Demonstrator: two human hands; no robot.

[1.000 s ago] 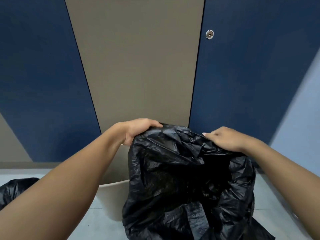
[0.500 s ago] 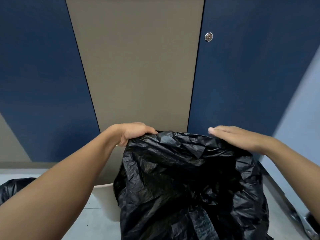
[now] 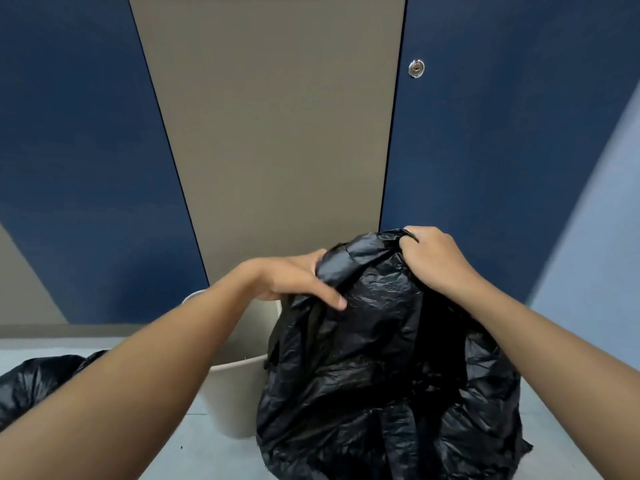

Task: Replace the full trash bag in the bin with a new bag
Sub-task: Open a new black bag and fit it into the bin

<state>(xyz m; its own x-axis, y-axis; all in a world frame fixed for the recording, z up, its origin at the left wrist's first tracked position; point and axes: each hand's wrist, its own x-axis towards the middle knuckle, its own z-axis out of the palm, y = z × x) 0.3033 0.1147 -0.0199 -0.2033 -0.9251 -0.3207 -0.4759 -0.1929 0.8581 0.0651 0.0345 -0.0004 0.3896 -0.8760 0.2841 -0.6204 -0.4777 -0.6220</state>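
A crumpled black trash bag (image 3: pixel 391 368) hangs in front of me, over the right part of a cream round bin (image 3: pixel 242 393) that stands on the floor. My right hand (image 3: pixel 433 261) grips the bag's top edge in a fist at its highest point. My left hand (image 3: pixel 294 278) holds the bag's upper left edge, thumb lying on the front of the plastic. A second black bag (image 3: pixel 31 382) lies on the floor at the far left, partly hidden behind my left forearm.
Blue and taupe panels (image 3: pixel 277 133) rise right behind the bin, with a round metal lock (image 3: pixel 416 68) on the right blue door. A pale blue wall (image 3: pixel 595 237) closes the right side. The floor (image 3: pixel 207 455) is light grey.
Both hands have drawn closer together and bunched the bag's mouth. My right hand rose and closed into a fist on the top edge; the bin's left rim now shows.
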